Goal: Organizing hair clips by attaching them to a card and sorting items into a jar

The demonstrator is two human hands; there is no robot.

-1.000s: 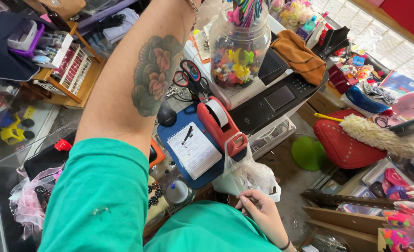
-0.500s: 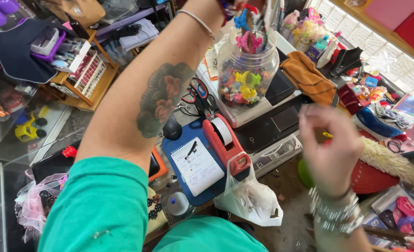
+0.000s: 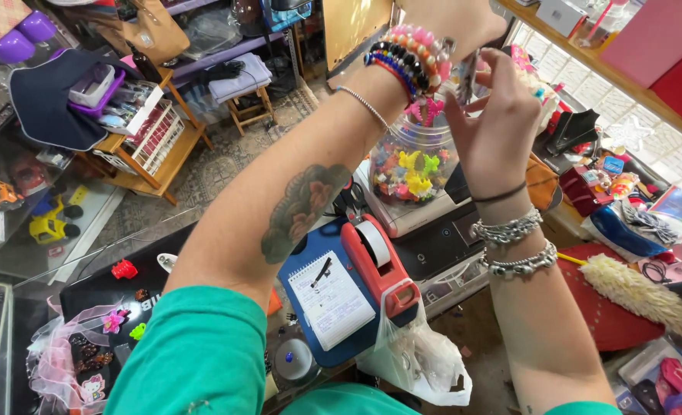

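The beaded bracelets (image 3: 410, 58), a stack of bright hard beads probably on stretchy cord, sit on the left hand's (image 3: 456, 19) wrist above the clear jar (image 3: 414, 157); light, rollable, best pinched across 1 strand. The right hand (image 3: 491, 127) curls its fingers beside them, apparently pinching something small; left fingers are out of view.

Red tape dispenser (image 3: 379, 261) beside notepad (image 3: 331, 298), feather duster (image 3: 642, 293) apart

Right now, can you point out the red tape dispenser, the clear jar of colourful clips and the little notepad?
red tape dispenser (image 3: 378, 265), head view, on its red body.
clear jar (image 3: 410, 165), head view, on its glass wall.
notepad (image 3: 333, 301), head view, on the top page.
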